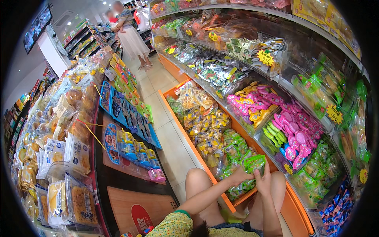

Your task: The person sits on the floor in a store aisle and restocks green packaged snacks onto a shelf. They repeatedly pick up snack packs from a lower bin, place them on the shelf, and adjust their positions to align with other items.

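Note:
Over the front end of an orange pull-out drawer [189, 139], my two hands meet at a small bunch of green-and-clear snack packets [255, 163]. My right hand [263, 179] grips them from the right, thumb on the near face and fingers behind. From the left, my left hand [240, 177] closes on their lower left edge. How many packets I hold is hidden by the fingers. Similar green packets [235, 148] lie loose in the drawer around and below my hands. Yellow-wrapped snacks [207, 124] fill its middle, and flat clear packs [194, 99] its far end.
Clear shelf bins on the right hold pink packs [293, 127] and green packets [315, 166]. A bread display [68, 154] and hanging blue packs [127, 112] line the left. Tiled floor [174, 139] runs between. Further off stands a person [130, 32] carrying a child.

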`<state>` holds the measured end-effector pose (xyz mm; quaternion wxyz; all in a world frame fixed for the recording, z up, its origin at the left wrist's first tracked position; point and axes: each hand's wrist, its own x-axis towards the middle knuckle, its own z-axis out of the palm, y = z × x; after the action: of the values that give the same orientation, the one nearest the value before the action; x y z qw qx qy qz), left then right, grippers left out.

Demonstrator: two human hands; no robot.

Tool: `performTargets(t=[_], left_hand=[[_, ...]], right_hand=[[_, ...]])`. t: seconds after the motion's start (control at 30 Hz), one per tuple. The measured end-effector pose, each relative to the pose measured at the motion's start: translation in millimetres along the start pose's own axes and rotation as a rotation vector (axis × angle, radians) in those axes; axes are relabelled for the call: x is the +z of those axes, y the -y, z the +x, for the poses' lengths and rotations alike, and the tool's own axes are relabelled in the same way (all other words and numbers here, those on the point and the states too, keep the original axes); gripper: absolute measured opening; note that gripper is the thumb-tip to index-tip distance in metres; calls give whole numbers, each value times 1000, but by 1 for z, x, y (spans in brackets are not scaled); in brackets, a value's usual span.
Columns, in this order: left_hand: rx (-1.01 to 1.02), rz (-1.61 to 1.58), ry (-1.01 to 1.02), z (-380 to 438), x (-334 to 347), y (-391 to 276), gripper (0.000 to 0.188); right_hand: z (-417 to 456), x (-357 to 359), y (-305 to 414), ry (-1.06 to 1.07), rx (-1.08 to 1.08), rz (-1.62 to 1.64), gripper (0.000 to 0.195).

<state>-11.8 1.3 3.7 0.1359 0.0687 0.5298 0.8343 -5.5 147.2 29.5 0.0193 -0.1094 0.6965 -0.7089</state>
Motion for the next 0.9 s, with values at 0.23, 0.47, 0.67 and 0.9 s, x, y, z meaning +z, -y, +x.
performTargets(t=[0.23, 0.47, 0.67, 0.9], left_hand=[[-333, -89, 152, -2, -10, 9, 70], [-326, -133, 282, -11, -11, 7, 64], [-165, 236, 246, -24, 10, -17, 59], [-426, -43, 220, -41, 64, -26, 53]], right_hand=[[1, -14, -11, 137, 99, 309, 68], [-4, -17, 12, 165, 9, 41, 62], [-13, -20, 47, 154, -213, -292, 65], [-68, -59, 79, 127, -42, -178, 64]])
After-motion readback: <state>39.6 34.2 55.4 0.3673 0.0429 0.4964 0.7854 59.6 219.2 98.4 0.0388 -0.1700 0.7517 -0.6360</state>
